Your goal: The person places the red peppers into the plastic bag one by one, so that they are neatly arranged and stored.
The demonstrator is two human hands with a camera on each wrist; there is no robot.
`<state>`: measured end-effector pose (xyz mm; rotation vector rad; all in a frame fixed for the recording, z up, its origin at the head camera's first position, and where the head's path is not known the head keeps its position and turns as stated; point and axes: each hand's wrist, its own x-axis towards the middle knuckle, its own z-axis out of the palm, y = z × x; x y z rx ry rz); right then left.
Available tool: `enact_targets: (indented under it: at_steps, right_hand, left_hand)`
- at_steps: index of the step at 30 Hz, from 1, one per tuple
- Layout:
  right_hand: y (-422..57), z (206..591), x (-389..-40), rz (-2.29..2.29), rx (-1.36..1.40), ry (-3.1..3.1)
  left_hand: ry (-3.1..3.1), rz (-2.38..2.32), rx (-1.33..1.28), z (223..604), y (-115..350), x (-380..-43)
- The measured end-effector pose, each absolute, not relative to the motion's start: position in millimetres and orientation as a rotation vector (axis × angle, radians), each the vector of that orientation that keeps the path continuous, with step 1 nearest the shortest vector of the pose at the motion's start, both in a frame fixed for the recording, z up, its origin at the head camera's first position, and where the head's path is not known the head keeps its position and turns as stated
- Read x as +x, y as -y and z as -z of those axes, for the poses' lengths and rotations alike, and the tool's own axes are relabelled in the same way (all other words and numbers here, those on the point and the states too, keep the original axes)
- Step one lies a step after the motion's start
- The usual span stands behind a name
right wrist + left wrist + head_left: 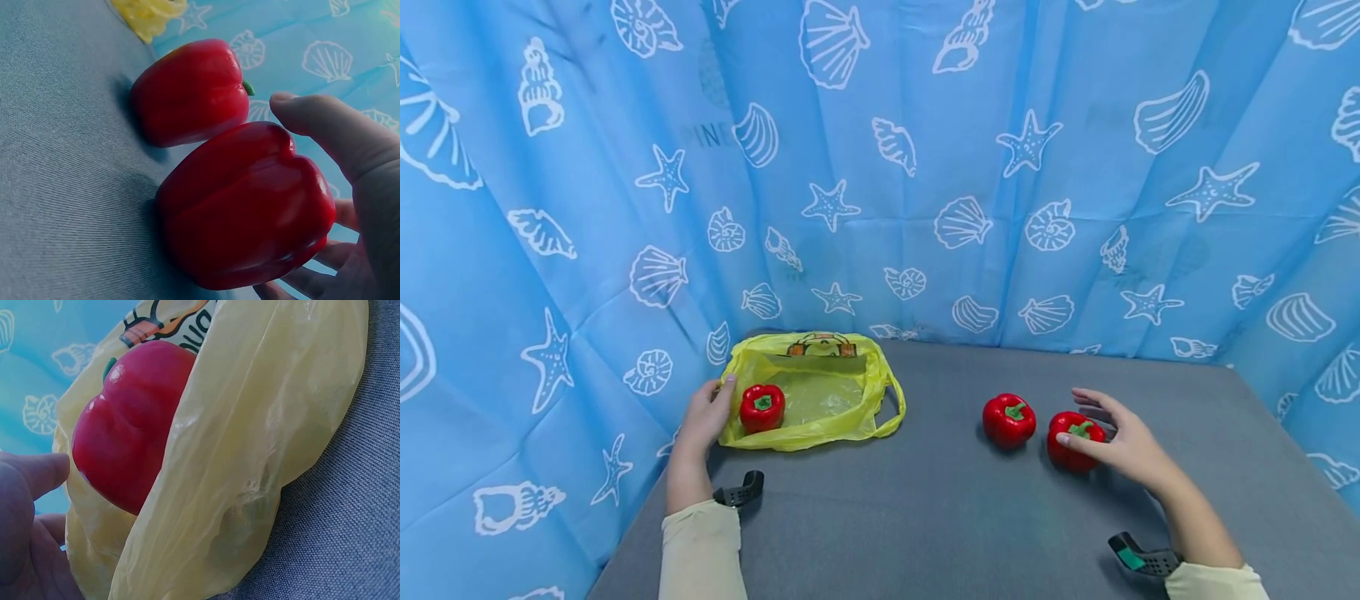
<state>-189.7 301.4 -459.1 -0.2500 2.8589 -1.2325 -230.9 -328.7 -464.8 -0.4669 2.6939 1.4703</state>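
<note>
A yellow plastic bag lies on its side at the left, its mouth spread wide. One red bell pepper with a green stem sits inside, by the bag's left side. My left hand holds the bag's left edge, thumb beside this pepper; the bag hides some fingers. To the right, my right hand is around another red bell pepper on the table. Its thumb stands off the pepper and the fingers reach behind it, partly hidden. A third red bell pepper rests just left of that one.
A grey cloth-covered table lies under everything. Blue curtain with white shell and starfish prints hangs behind and along the sides. Black wrist devices are worn at both sleeves.
</note>
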Motion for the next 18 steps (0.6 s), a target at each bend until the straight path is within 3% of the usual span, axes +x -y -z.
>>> enact_targets:
  at_steps: [18]
  right_hand:
    - [-295.7, 472.0, -194.0, 1.238, -0.241, -2.799]
  left_hand:
    - [-2.702, -1.462, -0.467, 464.0, 327.2, -230.1]
